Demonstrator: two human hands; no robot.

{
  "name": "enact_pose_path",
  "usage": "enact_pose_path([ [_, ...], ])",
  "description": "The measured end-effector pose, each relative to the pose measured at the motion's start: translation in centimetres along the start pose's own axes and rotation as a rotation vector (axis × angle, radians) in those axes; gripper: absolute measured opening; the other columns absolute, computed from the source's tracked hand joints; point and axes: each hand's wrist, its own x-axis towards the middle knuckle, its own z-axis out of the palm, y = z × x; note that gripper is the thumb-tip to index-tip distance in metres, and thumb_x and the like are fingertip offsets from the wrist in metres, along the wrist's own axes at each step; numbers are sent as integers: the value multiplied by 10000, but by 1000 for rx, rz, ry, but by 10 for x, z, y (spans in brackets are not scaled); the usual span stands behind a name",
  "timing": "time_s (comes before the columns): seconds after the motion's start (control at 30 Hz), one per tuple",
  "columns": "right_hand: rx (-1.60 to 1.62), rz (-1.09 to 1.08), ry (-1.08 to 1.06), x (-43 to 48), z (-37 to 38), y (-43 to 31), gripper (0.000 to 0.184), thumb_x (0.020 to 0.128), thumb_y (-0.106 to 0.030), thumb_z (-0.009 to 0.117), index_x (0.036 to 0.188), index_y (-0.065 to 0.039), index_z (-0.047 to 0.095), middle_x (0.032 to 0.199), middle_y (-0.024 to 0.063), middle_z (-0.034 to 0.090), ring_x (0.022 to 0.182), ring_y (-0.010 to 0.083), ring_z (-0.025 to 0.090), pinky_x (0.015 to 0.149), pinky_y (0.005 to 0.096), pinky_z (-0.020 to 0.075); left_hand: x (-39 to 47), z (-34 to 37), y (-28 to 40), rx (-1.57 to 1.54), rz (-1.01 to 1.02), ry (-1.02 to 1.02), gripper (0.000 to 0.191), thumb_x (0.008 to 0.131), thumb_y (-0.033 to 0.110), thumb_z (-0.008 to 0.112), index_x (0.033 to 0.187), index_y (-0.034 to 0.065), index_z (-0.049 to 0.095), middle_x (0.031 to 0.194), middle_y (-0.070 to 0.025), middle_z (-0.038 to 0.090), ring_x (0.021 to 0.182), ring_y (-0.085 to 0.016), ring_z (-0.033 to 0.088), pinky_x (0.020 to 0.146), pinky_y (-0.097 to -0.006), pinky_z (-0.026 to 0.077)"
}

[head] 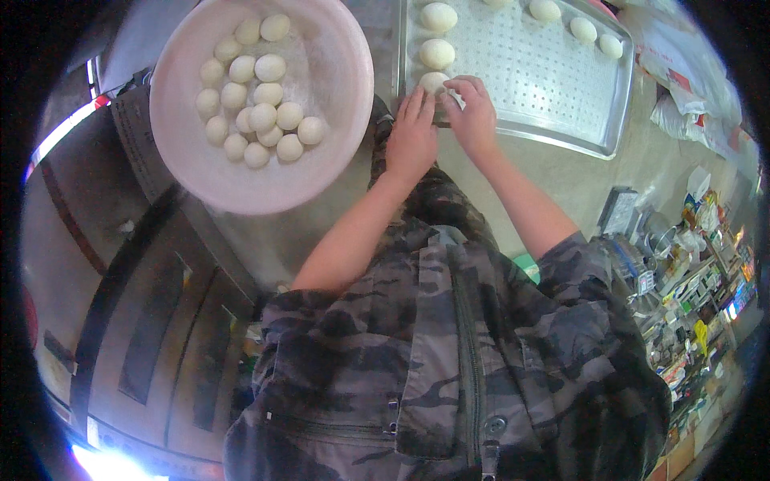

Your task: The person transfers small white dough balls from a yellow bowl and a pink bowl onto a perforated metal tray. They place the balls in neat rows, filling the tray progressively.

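Note:
A round white dough ball (432,82) rests at the near left corner of a perforated metal tray (511,78). My left hand (414,139) has its fingertips against the near side of that ball. From the right, my right hand (474,117) holds it too, with bent index finger and thumb at its edge. Two more balls, the nearer one (437,54) and the farther one (439,17), line up behind it along the tray's left side. Several others, among them one dough ball (583,29), sit along the far side.
Left of the tray stands a wide pink basin (343,90) with several dough balls (263,117) in it. A dark cabinet (174,337) is at the left. White plastic bags (686,60) lie right of the tray, and cluttered household items (680,264) fill the right side.

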Motion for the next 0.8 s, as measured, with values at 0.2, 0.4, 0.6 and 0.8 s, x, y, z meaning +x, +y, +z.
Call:
enact_pose_path([
  [0.2,14,23,13,6,-4,1,171,922,-124,756,1070,-45,729,1145,126,700,994,312,696,865,408,567,-2,5,1,57,33,25,668,932,88,662,1558,23,440,1664,-179,374,1524,-394,369,1222,-485,388],
  [0.4,-11,12,-19,11,-3,-6,140,926,-106,755,1049,-43,736,1130,110,711,971,285,709,845,383,574,-1,4,0,78,42,29,678,932,97,667,1561,8,429,1666,-180,367,1538,-394,343,1231,-481,379],
  [0.6,-161,-171,-47,23,0,-8,124,908,-140,757,1006,-64,741,1101,103,713,1016,329,693,862,420,562,1,5,0,43,30,29,632,939,96,650,1530,-20,461,1664,-184,369,1539,-393,336,1239,-476,369],
  [0.8,-258,-233,-72,29,1,-10,119,883,-162,756,960,-71,753,1079,88,713,1001,321,691,837,430,563,3,6,-4,8,34,23,616,938,80,635,1521,-32,468,1656,-184,378,1538,-380,338,1241,-477,366],
])
